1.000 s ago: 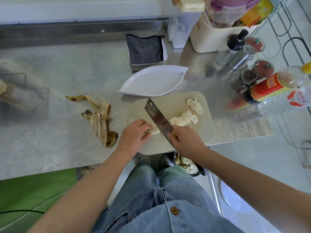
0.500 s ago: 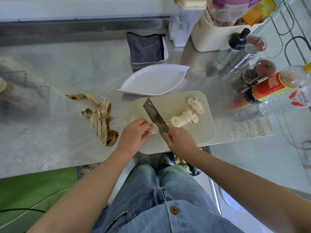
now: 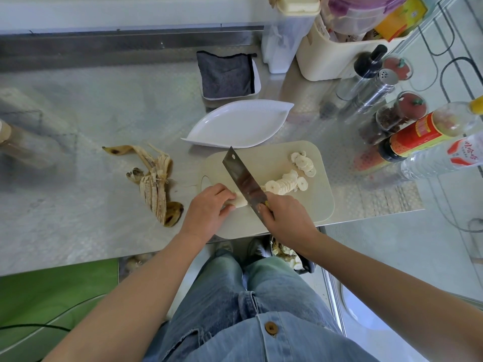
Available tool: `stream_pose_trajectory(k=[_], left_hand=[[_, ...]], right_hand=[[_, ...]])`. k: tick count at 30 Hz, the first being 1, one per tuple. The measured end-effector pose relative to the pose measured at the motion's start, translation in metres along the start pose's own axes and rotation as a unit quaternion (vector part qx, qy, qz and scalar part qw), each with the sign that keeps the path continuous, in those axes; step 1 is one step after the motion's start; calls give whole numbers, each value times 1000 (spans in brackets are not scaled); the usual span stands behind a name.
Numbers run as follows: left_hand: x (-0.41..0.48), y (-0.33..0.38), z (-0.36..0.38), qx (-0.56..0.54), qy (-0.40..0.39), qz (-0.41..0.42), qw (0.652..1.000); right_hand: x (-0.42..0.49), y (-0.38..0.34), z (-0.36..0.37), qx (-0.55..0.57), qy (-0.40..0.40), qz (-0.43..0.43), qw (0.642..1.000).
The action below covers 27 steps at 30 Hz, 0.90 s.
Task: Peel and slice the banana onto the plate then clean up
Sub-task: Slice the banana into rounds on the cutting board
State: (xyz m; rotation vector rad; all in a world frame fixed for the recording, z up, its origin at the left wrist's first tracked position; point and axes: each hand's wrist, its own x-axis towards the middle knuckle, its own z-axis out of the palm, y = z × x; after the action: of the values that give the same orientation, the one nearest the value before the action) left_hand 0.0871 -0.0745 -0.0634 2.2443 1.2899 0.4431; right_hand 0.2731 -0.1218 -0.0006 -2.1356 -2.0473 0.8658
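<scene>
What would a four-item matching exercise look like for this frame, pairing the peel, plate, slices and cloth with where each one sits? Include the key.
Things:
1. banana peel
2. white plate
3. banana slices
4. grey cloth

Places:
A. in a white tray toward the back
B. on the cutting board, right of the knife blade
C. on the bare counter, left of the cutting board
D. just behind the cutting board, nothing on it

Pairs: 1-C, 2-D, 3-B, 4-A.
</scene>
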Motion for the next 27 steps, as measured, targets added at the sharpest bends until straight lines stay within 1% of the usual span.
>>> stream_pose_trajectory(k=[9, 20, 23, 27], left_hand=[[0, 0, 0, -2, 2, 6, 1000], [1, -1, 0, -3, 0, 12, 1000], [1, 0, -1, -3, 2, 12, 1000], [0, -1, 0, -8, 3, 8, 1000]], right_hand=[[-2, -3, -2, -8, -27, 7, 1000], [9, -7, 17, -20, -49, 23, 998], [9, -6, 15, -17, -41, 15, 999], [7, -2, 5, 4, -8, 11, 1000]])
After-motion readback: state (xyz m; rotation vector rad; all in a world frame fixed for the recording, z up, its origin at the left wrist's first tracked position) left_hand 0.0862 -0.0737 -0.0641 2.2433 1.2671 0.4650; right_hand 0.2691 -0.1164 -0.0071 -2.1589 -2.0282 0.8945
